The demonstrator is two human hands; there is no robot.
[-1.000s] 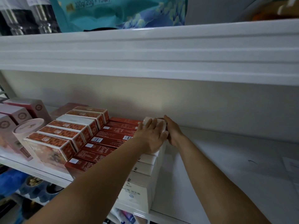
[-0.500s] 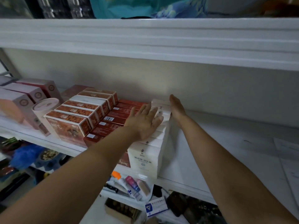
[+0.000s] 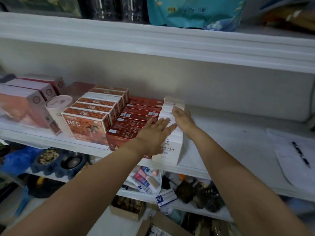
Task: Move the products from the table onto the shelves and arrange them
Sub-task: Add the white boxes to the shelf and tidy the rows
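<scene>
**Hands flank the white row: a shove could tip it off the shelf lip**

Both hands are spread flat, fingers apart, gripping nothing. The left hand point(image 3: 153, 133) lies palm-down where the white boxes point(image 3: 170, 132) meet the dark red boxes point(image 3: 136, 119), its fingertips on the white tops. The right hand point(image 3: 183, 119) presses edge-on against the row's open side, at 3 o'clock of it. Whether either palm bears real weight, I cannot tell.

The white boxes stand in a file running from 12 o'clock at the back wall toward 6 o'clock, and the nearest one sits right at the front lip of the shelf point(image 3: 221, 143). That is the likeliest trouble: a push toward 6 o'clock, or a forearm dragging back, could slide that front box over the edge onto the cluttered lower shelf.

A harder squeeze from 3 o'clock might skew the file or nudge the dark red boxes into the nut-print cartons point(image 3: 88, 123) at 9 o'clock of them, and these stand close to the pink canister point(image 3: 58, 114), which looks easy to topple.

At 3 o'clock the shelf lies bare until loose papers point(image 3: 296, 154); a sweeping right arm could scatter them.
</scene>
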